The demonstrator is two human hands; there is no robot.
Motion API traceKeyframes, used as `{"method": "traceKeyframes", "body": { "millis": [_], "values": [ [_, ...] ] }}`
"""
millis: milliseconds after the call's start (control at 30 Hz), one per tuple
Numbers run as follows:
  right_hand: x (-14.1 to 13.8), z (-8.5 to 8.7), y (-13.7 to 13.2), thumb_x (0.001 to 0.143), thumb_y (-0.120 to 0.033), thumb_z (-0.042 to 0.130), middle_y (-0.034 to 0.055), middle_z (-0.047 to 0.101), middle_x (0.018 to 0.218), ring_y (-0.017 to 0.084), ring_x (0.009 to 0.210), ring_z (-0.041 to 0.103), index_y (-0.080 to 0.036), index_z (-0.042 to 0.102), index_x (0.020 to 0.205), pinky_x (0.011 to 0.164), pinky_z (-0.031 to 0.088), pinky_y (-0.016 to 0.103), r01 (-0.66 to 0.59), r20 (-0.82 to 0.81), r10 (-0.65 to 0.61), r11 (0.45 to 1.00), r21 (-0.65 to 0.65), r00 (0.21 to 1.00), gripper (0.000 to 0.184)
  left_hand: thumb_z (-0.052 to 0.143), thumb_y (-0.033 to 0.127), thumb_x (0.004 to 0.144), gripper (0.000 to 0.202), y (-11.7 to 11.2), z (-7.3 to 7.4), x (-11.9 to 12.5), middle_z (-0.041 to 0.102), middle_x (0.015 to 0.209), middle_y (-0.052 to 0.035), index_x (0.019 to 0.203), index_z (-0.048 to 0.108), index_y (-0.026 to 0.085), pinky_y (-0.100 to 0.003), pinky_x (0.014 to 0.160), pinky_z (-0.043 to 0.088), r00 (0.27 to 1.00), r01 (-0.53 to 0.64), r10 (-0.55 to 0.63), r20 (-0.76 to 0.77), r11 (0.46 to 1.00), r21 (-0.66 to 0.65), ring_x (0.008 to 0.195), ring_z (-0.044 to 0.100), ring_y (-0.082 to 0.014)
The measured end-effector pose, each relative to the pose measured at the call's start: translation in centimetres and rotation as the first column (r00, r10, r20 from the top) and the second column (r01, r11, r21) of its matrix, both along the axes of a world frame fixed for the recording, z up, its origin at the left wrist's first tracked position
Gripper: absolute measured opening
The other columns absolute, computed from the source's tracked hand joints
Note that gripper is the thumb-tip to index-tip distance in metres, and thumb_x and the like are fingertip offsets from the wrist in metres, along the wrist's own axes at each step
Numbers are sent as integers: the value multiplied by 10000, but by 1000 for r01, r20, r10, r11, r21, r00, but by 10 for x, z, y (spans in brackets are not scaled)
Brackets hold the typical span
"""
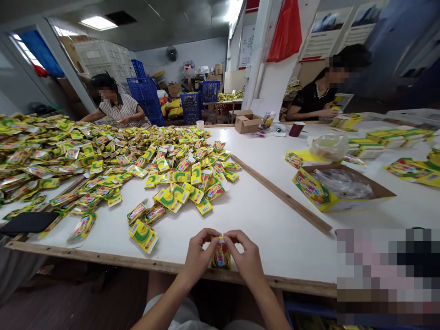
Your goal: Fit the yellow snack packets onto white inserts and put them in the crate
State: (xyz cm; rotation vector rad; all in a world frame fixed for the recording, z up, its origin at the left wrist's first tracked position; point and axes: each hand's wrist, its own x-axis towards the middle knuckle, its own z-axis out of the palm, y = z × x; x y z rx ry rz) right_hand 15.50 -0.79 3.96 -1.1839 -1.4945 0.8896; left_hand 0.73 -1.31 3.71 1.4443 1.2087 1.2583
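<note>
We see glossy, printed card on the packet (pixel 221 258) nearest us and on the heaped packets (pixel 168 197), their smooth faces catching the light. Our tabletop (pixel 261 224) looks smooth and white with a soft sheen, its border (pixel 103 258) of bare, worn wood. We note a matt wooden batten (pixel 282 197), a dull brown cardboard box (pixel 248 124), crinkled clear plastic wrap (pixel 343 182) in a shiny card carton (pixel 312 190), and a thin, glossy red plastic bag (pixel 285 34).

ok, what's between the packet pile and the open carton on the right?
A wooden strip, lying at a slant on the white tabletop between the packet pile and the open carton. Head view shows it.
</note>
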Motion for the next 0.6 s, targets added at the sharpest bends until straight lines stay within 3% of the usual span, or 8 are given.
{"method": "traceKeyframes", "body": {
  "millis": [100, 233, 433, 533, 600],
  "values": [
    [-1, 3, 4, 838, -457, 589, 45, 682, 744, 207, 712, 626, -201, 662, 773, 685, 496, 298, 11, 18, -11, 1000, -20, 1000, 274, 600, 325, 847, 169, 4, -3, 2, 700, 790, -41, 825, 657, 167, -291, 730, 524, 999, -34, 34, 23, 999, -6, 765, 647, -185],
    [1, -3, 0, 855, -442, 574, 49, 681, 772, 210, 751, 630, -195, 659, 788, 711, 499, 297, 5, 4, -5, 1000, -26, 1000, 269, 578, 324, 866, 186, 2, -8, -3, 715, 843, -51, 887, 685, 173, -303, 753, 524, 1000, -10, 10, -16, 1000, -6, 804, 652, -194],
    [-5, -21, -13, 868, -399, 573, 61, 703, 894, 225, 857, 651, -201, 661, 918, 784, 516, 319, -36, -89, 30, 997, -65, 996, 222, 596, 256, 864, 142, -6, -13, -7, 710, 915, -64, 914, 718, 205, -337, 835, 517, 997, 51, -43, -56, 988, 147, 906, 651, -210],
    [1, -13, -18, 862, -422, 564, 64, 711, 887, 227, 844, 654, -205, 670, 884, 766, 523, 310, 46, -54, -48, 998, -40, 997, 242, 549, 263, 893, 175, -4, -14, -11, 700, 946, -74, 973, 693, 203, -345, 827, 523, 991, 84, -66, -120, 985, 152, 901, 649, -207],
    [24, -1, -26, 870, -439, 528, 59, 713, 869, 220, 812, 656, -214, 672, 864, 733, 525, 286, 152, 22, -151, 988, -16, 988, 267, 517, 267, 907, 217, 4, -14, -19, 681, 1014, -84, 1070, 647, 207, -349, 811, 528, 975, 73, -40, -217, 986, 148, 897, 645, -206]
  ]
}}
